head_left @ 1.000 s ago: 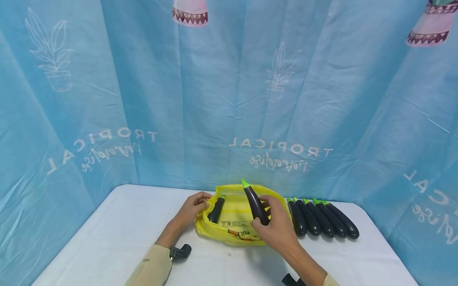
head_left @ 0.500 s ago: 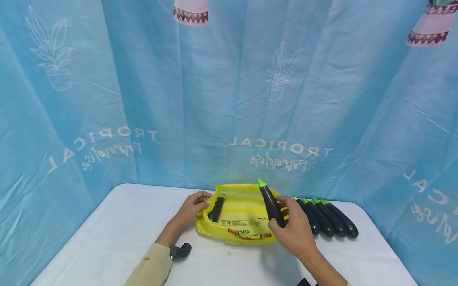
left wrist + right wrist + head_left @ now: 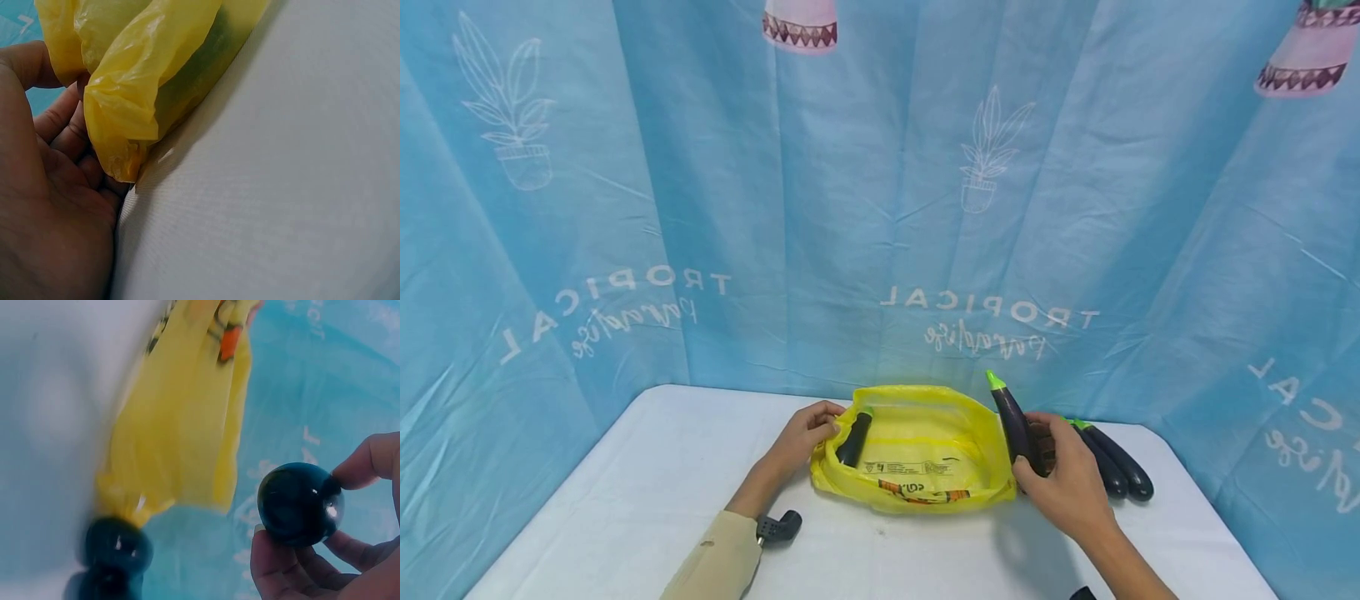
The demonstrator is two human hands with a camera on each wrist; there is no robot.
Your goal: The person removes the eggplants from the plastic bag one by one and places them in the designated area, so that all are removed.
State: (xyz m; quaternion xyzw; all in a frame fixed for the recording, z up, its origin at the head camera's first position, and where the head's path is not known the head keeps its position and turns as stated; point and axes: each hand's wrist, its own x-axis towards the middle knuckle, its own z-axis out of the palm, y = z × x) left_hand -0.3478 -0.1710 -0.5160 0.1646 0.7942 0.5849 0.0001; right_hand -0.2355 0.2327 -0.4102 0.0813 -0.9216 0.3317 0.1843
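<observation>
An open yellow plastic bag [image 3: 917,498] lies on the table with one dark eggplant [image 3: 854,440] inside at its left end. My left hand [image 3: 802,437] pinches the bag's left rim; in the left wrist view the thumb and fingers meet at the yellow film [image 3: 122,112]. Beyond the bag's right end, my right hand [image 3: 1070,483] grips another eggplant [image 3: 1015,421], glossy and dark, its bright green stem tilted up and leftward. The right wrist view shows the rounded end of the held eggplant [image 3: 300,505] between thumb and fingers.
To the right, several eggplants [image 3: 1123,467] lie side by side on the white table [image 3: 880,558], partly hidden behind my right hand. A blue printed curtain [image 3: 850,208] hangs behind and along both sides of the table.
My right hand has carried the eggplant rightward, from over the bag to past its right end, now covering part of the row. My left hand stays on the rim.
</observation>
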